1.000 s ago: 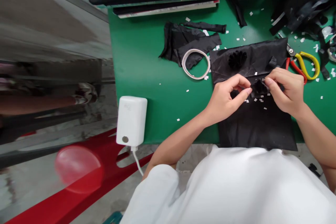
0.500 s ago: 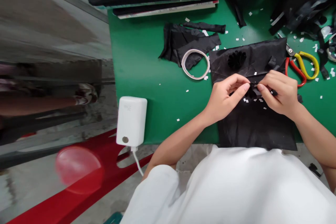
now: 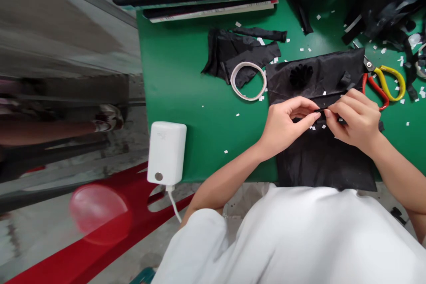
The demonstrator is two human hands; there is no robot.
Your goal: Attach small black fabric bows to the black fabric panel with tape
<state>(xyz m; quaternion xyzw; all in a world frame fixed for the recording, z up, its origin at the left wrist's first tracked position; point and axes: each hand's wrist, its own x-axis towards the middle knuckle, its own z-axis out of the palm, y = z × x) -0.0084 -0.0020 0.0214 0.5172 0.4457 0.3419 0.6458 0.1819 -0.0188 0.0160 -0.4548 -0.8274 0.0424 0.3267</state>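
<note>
Watching remotely through the head camera, I start at the left: a white device (image 3: 167,153) sits at the near left edge of the green table (image 3: 186,75). Farther in and to the right, a tape roll (image 3: 248,81) overlaps some black scraps (image 3: 244,49).

Next comes the left hand (image 3: 289,120), reaching in from the near left, palm side turned inward. Its thumb and index finger point right and close together on the left end of a small black strip (image 3: 321,109); the other fingers bend behind the index.

The strip is what I care about: it lies right at the fingertips, in the narrow gap between both hands, its long axis running roughly left to right. Neither hand is clearly nearer, since each meets one end. It sits above a black sheet (image 3: 324,159); I cannot tell whether it touches it. A ruffled black piece (image 3: 301,75) rests on the sheet's far left part.

On the right, the right hand (image 3: 354,117) has its knuckles curled, thumb and index pinching the strip's right end. Just beyond it, farther and to the right, lie the scissors (image 3: 386,80).
</note>
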